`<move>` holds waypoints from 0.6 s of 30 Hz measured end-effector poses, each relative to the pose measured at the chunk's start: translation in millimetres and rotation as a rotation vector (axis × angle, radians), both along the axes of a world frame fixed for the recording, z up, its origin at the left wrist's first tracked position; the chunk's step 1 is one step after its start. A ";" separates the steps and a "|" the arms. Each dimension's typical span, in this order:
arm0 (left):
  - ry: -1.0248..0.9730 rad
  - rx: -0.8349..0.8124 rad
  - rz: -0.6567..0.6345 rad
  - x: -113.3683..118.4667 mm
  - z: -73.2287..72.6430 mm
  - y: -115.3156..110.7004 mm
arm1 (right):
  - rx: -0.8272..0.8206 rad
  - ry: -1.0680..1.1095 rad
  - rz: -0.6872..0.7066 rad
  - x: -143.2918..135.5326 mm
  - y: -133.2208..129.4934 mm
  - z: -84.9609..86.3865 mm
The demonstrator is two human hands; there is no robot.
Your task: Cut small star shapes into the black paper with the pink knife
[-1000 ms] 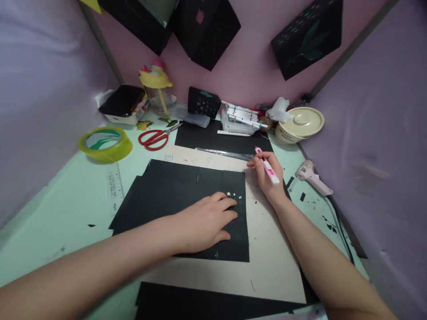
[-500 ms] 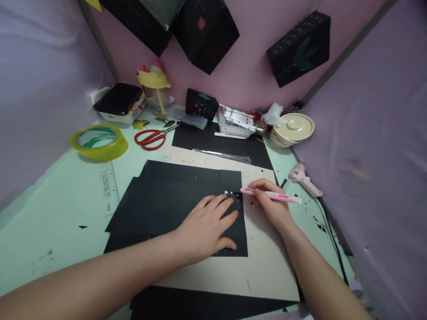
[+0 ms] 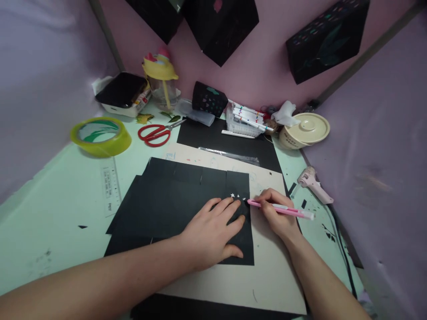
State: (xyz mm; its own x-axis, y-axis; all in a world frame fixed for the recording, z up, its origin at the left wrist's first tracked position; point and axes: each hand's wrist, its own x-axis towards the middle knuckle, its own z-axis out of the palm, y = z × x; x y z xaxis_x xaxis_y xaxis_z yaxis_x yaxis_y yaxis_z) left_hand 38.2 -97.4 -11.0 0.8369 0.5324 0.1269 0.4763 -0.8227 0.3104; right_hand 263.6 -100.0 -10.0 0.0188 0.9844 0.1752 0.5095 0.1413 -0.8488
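My left hand (image 3: 213, 233) lies flat on a sheet of black card (image 3: 167, 204), fingers spread. Just beyond its fingertips, a short row of small white star shapes (image 3: 232, 195) shows in the card, like cut-outs. My right hand (image 3: 278, 213) is closed around a slim pink craft knife (image 3: 290, 210), held like a pen. Its tip meets the card near the right edge, beside the last small shape; the blade is too small to make out. Under the black card is a pale board (image 3: 273, 275), with more black sheets showing around it.
Red-handled scissors (image 3: 155, 134), a yellow tape roll (image 3: 100, 137) and a clear ruler (image 3: 110, 186) lie left. White markers (image 3: 248, 116) fill a basket at the back. A lidded cream bowl (image 3: 307, 129) and pink glue gun (image 3: 313, 184) stand right. Black boxes (image 3: 223, 31) hang above.
The view has shifted slightly, so most things sit further right. The knife tip stays by the right end of the star row; my left hand still presses on the card.
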 end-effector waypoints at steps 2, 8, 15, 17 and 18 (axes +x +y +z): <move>-0.005 0.018 -0.001 -0.1 -1.0 0.3 | 0.003 -0.007 0.009 -0.3 0.2 0.2; 0.004 0.044 0.004 0.2 -0.8 0.8 | -0.005 -0.013 0.011 -1.1 -0.1 1.3; 0.022 0.048 -0.003 -0.2 -0.2 0.6 | -0.005 0.011 0.001 -0.4 -0.1 1.1; 0.019 0.050 -0.002 -0.3 -0.3 0.6 | -0.018 0.014 -0.007 0.9 -0.2 0.2; 0.015 0.052 0.000 -0.4 -0.3 0.6 | -0.021 0.016 -0.007 1.5 -0.1 -0.4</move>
